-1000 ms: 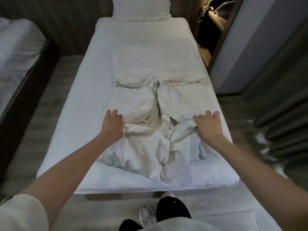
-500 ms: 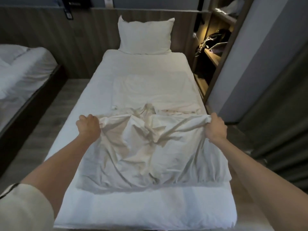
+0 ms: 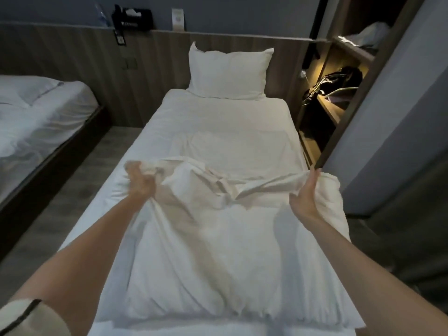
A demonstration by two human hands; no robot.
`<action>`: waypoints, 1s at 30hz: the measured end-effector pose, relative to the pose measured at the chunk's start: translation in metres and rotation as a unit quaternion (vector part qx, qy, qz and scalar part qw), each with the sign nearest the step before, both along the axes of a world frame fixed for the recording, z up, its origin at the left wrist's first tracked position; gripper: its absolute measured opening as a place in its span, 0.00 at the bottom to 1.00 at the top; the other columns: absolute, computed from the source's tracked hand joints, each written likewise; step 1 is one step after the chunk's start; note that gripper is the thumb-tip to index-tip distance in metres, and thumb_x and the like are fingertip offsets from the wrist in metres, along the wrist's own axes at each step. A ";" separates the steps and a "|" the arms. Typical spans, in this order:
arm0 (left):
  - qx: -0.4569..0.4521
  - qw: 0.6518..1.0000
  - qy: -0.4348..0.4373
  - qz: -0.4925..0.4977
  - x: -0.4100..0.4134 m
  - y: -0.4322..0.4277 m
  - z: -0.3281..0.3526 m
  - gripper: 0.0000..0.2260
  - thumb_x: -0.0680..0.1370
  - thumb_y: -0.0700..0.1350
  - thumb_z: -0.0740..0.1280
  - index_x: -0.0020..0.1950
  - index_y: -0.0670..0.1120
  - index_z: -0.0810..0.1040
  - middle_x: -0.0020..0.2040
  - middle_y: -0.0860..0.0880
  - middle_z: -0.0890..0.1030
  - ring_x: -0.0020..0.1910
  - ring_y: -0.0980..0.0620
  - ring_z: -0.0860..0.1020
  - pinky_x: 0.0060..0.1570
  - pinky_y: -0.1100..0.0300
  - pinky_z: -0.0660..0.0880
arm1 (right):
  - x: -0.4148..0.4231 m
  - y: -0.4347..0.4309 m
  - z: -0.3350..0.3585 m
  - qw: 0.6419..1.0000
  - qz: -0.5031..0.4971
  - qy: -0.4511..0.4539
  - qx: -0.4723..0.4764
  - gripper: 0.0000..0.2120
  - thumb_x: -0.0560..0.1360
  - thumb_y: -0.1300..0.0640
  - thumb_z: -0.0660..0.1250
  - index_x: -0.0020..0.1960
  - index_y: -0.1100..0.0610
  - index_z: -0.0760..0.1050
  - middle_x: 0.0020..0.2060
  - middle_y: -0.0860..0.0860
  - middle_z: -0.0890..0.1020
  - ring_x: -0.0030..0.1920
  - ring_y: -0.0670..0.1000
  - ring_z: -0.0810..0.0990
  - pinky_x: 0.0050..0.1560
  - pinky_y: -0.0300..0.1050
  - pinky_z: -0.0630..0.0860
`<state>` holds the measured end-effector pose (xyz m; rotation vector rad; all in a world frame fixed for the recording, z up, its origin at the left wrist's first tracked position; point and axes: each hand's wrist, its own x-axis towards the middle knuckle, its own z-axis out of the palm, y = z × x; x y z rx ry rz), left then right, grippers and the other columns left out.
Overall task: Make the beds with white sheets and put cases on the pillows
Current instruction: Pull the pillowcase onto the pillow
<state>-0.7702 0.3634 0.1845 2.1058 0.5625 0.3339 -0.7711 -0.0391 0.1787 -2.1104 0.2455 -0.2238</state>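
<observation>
White sheet (image 3: 218, 251) lies rumpled over the near half of the bed (image 3: 218, 112). Your left hand (image 3: 140, 184) at 10 o'clock and right hand (image 3: 304, 197) at 2 each clench its far edge in their fingers. Pillow (image 3: 230, 73) at 12 against wood panelling (image 3: 150, 69); second bed (image 3: 36, 122) at 9; lit shelf (image 3: 334, 103) at 1.

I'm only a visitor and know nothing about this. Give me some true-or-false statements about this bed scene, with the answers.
1. The left hand and right hand both hold the white sheet. True.
2. The pillow lies at the foot end. False: it stands at the head end.
3. A second bed is on the left. True.
4. The sheet covers the whole mattress. False: it is bunched on the near part.
</observation>
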 end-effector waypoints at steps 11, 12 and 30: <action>0.221 0.889 0.232 -0.326 -0.032 -0.025 -0.098 0.26 0.82 0.54 0.55 0.79 0.51 0.52 0.79 0.47 0.51 0.77 0.40 0.51 0.74 0.43 0.52 | -0.037 0.049 -0.056 0.963 0.176 0.162 -0.122 0.28 0.81 0.55 0.60 0.78 0.49 0.53 0.77 0.49 0.57 0.77 0.56 0.54 0.73 0.59 0.56; 0.224 0.887 0.224 -0.336 -0.036 -0.030 -0.088 0.25 0.83 0.52 0.54 0.79 0.51 0.53 0.79 0.48 0.53 0.77 0.40 0.52 0.74 0.44 0.54 | -0.046 0.053 -0.051 0.965 0.168 0.157 -0.126 0.27 0.81 0.55 0.60 0.77 0.50 0.55 0.76 0.50 0.61 0.75 0.56 0.58 0.73 0.58 0.58; 0.309 0.830 0.005 -0.464 -0.146 -0.196 0.031 0.22 0.83 0.51 0.56 0.77 0.51 0.61 0.76 0.50 0.64 0.74 0.48 0.62 0.70 0.55 0.62 | -0.206 -0.023 0.041 0.954 0.154 0.023 -0.256 0.20 0.80 0.56 0.61 0.72 0.52 0.67 0.68 0.48 0.72 0.69 0.50 0.69 0.68 0.41 0.62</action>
